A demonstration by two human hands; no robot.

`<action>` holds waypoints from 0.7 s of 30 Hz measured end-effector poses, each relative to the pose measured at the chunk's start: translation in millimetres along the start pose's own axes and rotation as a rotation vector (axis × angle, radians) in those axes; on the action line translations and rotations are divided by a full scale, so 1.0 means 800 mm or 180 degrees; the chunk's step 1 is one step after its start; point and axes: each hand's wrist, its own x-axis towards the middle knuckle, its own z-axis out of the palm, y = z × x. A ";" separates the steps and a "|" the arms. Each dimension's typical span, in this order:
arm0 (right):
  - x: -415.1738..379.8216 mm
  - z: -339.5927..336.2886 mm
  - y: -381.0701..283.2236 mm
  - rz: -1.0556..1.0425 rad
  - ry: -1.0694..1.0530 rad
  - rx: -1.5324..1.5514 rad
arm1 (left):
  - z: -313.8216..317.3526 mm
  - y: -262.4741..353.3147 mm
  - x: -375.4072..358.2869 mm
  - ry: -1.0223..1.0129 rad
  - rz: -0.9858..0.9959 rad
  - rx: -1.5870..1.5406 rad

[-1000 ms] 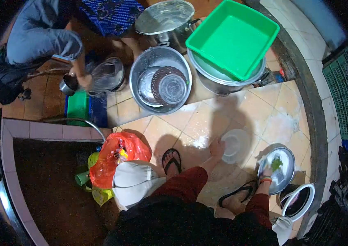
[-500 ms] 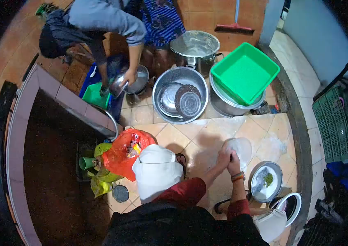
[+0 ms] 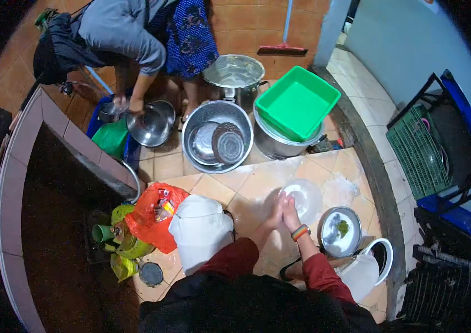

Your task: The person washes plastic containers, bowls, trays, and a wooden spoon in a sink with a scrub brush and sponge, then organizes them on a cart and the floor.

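Observation:
My left hand (image 3: 277, 208) and my right hand (image 3: 290, 215) are pressed together low over the floor, fingers closed. A wide coloured strap is on my right wrist. Just past my fingertips, a translucent round dish-like piece (image 3: 307, 201) lies on the tiles; the hands overlap its near left edge. Whether anything sits between my palms is hidden. To the right of my hands, a round metal tray (image 3: 332, 244) holds a green clump (image 3: 342, 227) and whitish suds or liquid.
A metal basin (image 3: 189, 150) with dishes and a green tub (image 3: 291, 108) on a large pot stand ahead. A co-worker's hands (image 3: 134, 105) are at a metal bowl (image 3: 155, 129). A red plastic bag (image 3: 149, 222) lies left; a white bucket (image 3: 389, 261) stands right.
The view has shifted, so most things appear further left. My hands stay together by the translucent piece, with the fingers reaching further forward. The co-worker's hands and metal bowl have changed position.

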 end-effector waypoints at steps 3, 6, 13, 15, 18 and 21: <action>-0.013 -0.030 -0.053 0.0128 -0.0625 -0.1775 | 0.009 0.083 -0.023 -0.0494 0.0458 0.0587; -0.004 -0.034 -0.048 0.0636 -0.0801 -0.2520 | 0.060 0.129 -0.096 -0.0616 0.1367 0.0936; 0.038 -0.075 -0.033 -0.0230 0.0454 -0.3142 | 0.041 0.053 -0.047 0.0120 0.0724 0.1456; 0.017 -0.058 -0.020 -0.0421 -0.0069 -0.3253 | 0.035 0.074 -0.031 0.0033 0.1059 0.1657; 0.011 -0.038 -0.043 -0.0637 -0.0538 -0.2797 | 0.048 0.112 -0.044 -0.0125 0.0399 0.1291; 0.036 -0.035 -0.052 -0.1474 0.0565 -0.3366 | 0.035 0.058 -0.028 -0.0169 0.0738 0.1691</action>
